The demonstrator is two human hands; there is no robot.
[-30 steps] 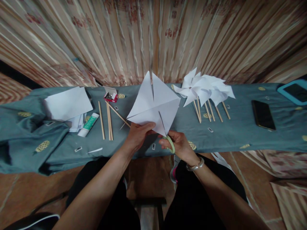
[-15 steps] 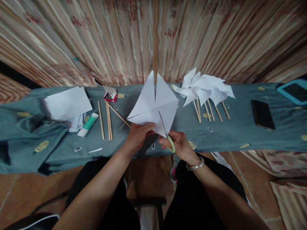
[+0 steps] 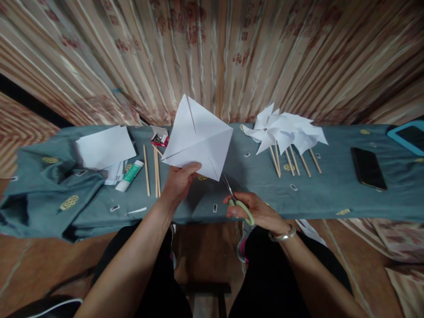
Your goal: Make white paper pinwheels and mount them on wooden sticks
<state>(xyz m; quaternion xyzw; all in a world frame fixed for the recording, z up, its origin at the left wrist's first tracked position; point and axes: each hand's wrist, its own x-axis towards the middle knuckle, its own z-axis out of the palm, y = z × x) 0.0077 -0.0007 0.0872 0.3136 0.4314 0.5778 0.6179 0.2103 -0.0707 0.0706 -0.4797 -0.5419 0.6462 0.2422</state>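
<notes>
My left hand [image 3: 180, 181] grips a square sheet of white paper [image 3: 202, 139] by its lower edge, thumb on top. Slits run in from the paper's corners toward its middle, and a crease crosses it. In my right hand [image 3: 247, 206] is a pair of scissors [image 3: 241, 212] with pale green handles. Their narrow blades point up and left, just apart from the paper's lower corner. Fingers of the left hand under the sheet are hidden.
Paper pinwheels [image 3: 286, 128] on wooden sticks lie to the right, then a phone [image 3: 368, 168] and a blue-framed device [image 3: 410, 136]. Leftward are a paper stack [image 3: 106, 145], a glue tube [image 3: 130, 176], loose sticks [image 3: 147, 170] and a red box of pins [image 3: 160, 139]. A curtain [image 3: 212, 57] hangs behind.
The scissors have come out of the slit in the paper's lower corner and moved down to the right. My left hand has shifted the paper left and turned it slightly.
</notes>
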